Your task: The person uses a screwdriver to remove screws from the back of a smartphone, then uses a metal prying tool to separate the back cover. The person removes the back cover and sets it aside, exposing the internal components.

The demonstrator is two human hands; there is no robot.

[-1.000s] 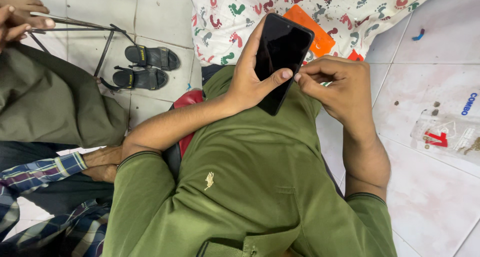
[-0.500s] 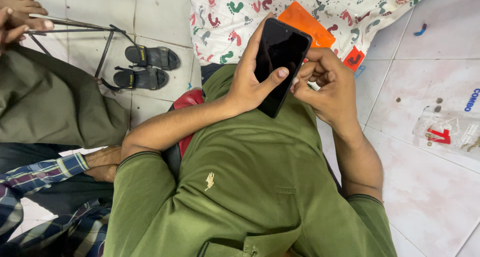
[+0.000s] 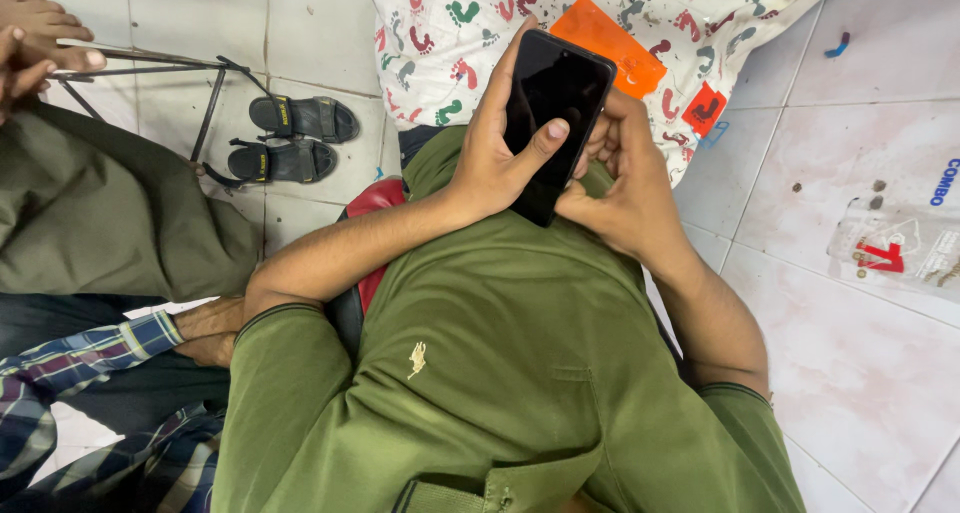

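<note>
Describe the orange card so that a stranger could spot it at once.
Start at the white cloth printed with coloured footprints, spread on the tiled floor at the top of the view. The orange card lies flat on it, just above the black phone held in the left hand and right hand. It is plain bright orange and rectangular, larger than the small red tag to its right.

Phone between hands; cushion beyond; sandals left.

I see a home floor, pale worn tiles, a footprint-patterned pillow, black sandals left nearby, people sitting close on the ground
</note>
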